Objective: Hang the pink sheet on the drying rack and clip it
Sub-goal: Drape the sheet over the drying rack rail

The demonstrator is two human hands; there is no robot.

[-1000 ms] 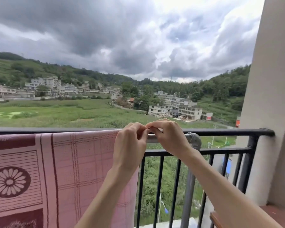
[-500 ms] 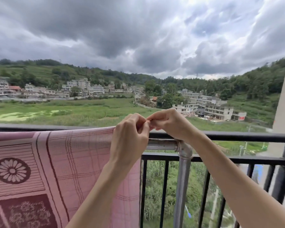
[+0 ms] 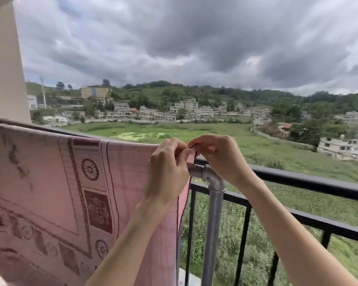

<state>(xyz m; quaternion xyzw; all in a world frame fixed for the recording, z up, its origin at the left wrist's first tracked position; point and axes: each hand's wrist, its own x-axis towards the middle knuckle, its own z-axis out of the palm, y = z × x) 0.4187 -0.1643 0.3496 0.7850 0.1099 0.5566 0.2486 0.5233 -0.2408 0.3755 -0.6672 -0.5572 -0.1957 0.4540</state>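
Observation:
The pink sheet, patterned with dark red flowers and borders, hangs over the top bar of a grey metal pipe rack on a balcony. Its right edge ends just left of the rack's elbow joint. My left hand pinches the sheet's top right corner above the bar. My right hand meets it from the right, and its fingers pinch the same corner. Whether a clip sits between the fingers is hidden.
A black balcony railing runs behind the rack from left to right. A beige pillar stands at the far left. Beyond lie a green field, houses and hills under dark clouds.
The view has swung to the left: the right wall is gone and a left pillar appears. Both hands stay together at the sheet's top right corner, with more of the sheet in sight.

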